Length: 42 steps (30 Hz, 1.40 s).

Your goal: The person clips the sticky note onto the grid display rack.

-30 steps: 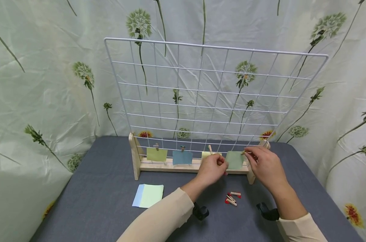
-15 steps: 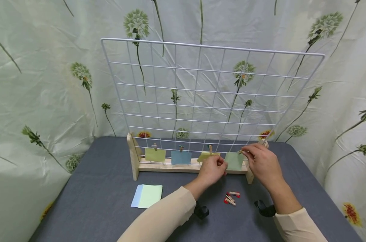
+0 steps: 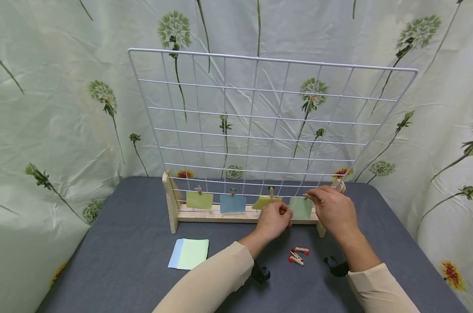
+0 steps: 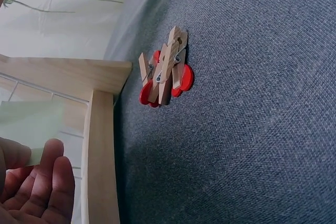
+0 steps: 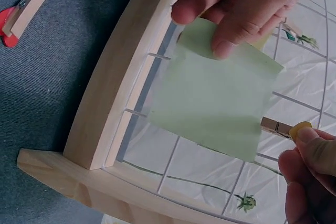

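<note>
My left hand [image 3: 273,219] pinches a corner of a pale green paper note [image 5: 215,93] between thumb and fingers. The note is held up in front of the lower part of a white wire grid [image 3: 256,89]. My right hand [image 3: 334,211] pinches a small wooden clothespin [image 5: 277,126] by its yellow-tipped end. In the right wrist view the clothespin's tip lies right at the note's edge. To the left on the grid hang a yellow-green note [image 3: 199,200], a blue note [image 3: 233,204] and a tilted yellow note [image 3: 263,201], each with a clothespin; my left hand partly overlaps the yellow one.
Several wooden clothespins with red ends [image 4: 165,69] lie piled on the dark cloth-covered table [image 3: 127,243]. A stack of pale green and blue notes [image 3: 193,253] lies front left. The grid stands in a wooden base [image 3: 209,217], before a flowered curtain [image 3: 64,108].
My right hand has moved left with the clothespin along the note's upper edge. More of the tilted yellow note shows beside my left hand, which keeps its pinch. The head view has shifted slightly.
</note>
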Motion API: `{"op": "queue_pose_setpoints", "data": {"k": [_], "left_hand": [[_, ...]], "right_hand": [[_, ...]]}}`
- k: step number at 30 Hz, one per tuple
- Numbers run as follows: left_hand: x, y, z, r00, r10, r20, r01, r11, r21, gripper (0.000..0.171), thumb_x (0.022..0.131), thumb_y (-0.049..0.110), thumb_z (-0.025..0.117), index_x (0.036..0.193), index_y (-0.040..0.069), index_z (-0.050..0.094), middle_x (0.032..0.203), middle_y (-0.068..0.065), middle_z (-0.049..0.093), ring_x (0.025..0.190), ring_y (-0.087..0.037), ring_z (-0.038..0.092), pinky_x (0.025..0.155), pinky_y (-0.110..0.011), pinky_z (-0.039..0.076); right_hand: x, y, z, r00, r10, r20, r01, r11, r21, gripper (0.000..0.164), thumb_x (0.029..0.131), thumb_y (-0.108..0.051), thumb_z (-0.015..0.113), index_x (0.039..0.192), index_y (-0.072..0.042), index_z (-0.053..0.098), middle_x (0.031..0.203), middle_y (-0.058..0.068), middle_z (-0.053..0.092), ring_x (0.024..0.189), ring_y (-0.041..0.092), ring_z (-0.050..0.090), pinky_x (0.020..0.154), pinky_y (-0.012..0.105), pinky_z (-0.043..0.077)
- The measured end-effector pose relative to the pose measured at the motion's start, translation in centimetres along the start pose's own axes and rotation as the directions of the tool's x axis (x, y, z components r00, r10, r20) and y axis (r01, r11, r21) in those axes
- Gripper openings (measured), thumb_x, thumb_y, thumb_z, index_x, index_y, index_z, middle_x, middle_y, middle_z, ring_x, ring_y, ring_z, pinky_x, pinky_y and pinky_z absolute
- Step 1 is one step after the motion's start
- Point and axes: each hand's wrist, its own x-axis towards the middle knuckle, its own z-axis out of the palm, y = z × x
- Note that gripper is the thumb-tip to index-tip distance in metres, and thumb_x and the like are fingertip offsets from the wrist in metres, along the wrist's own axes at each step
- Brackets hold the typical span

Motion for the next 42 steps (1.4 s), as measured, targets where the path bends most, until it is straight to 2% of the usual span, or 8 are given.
{"op": "queue_pose_setpoints", "data": {"k": [15, 22, 29, 36, 42], "left_hand": [[0.2, -0.1, 0.2, 1.000, 0.002, -0.005, -0.002, 0.999, 0.033, 0.011, 0.098, 0.018, 0.067, 0.094, 0.008, 0.071, 0.067, 0.001, 0.070, 0.056, 0.001, 0.057, 0.053, -0.018, 0.042], [0.1, -0.2, 0.4, 1.000, 0.008, -0.017, -0.007, 0.999, 0.046, 0.010, 0.098, 0.016, 0.067, 0.095, 0.007, 0.071, 0.068, 0.001, 0.070, 0.056, 0.002, 0.057, 0.055, -0.018, 0.042], [0.0, -0.1, 0.3, 1.000, -0.001, -0.012, 0.002, 0.998, 0.064, 0.012, 0.098, 0.019, 0.068, 0.099, 0.008, 0.073, 0.073, 0.002, 0.073, 0.061, 0.002, 0.060, 0.059, -0.018, 0.045], [-0.2, -0.7, 0.0, 1.000, -0.010, -0.004, 0.011, 0.998, 0.065, 0.014, 0.096, 0.023, 0.069, 0.093, 0.009, 0.074, 0.073, 0.002, 0.074, 0.061, 0.000, 0.061, 0.059, -0.019, 0.046], [-0.6, -1.4, -0.8, 0.999, -0.034, 0.030, 0.032, 0.996, 0.080, 0.026, 0.095, 0.033, 0.070, 0.079, 0.012, 0.066, 0.062, 0.003, 0.069, 0.054, -0.004, 0.057, 0.053, -0.023, 0.042]], "right_hand": [[-0.1, -0.1, 0.8, 0.999, 0.030, 0.026, -0.029, 0.999, -0.029, 0.009, 0.088, -0.011, 0.077, 0.097, -0.011, 0.079, 0.100, 0.007, 0.077, 0.075, 0.026, 0.073, 0.060, 0.046, 0.056], [-0.4, -0.1, 1.3, 1.000, 0.004, -0.026, -0.005, 1.000, -0.018, 0.012, 0.086, -0.010, 0.079, 0.098, -0.011, 0.079, 0.101, 0.007, 0.077, 0.072, 0.029, 0.072, 0.057, 0.047, 0.055], [-0.7, -0.1, 1.5, 0.997, -0.015, -0.077, 0.014, 1.000, -0.009, 0.019, 0.084, -0.008, 0.079, 0.103, -0.009, 0.079, 0.100, 0.008, 0.077, 0.077, 0.030, 0.074, 0.059, 0.049, 0.056], [-0.8, -0.3, 1.4, 0.997, 0.017, -0.079, -0.018, 1.000, -0.017, 0.018, 0.087, -0.010, 0.079, 0.104, -0.008, 0.078, 0.098, 0.009, 0.077, 0.080, 0.030, 0.074, 0.061, 0.049, 0.056], [-1.2, -0.3, 1.2, 0.994, 0.035, -0.107, -0.038, 0.999, -0.024, 0.019, 0.086, -0.008, 0.078, 0.105, -0.007, 0.078, 0.096, 0.011, 0.077, 0.082, 0.029, 0.074, 0.063, 0.048, 0.057]]}}
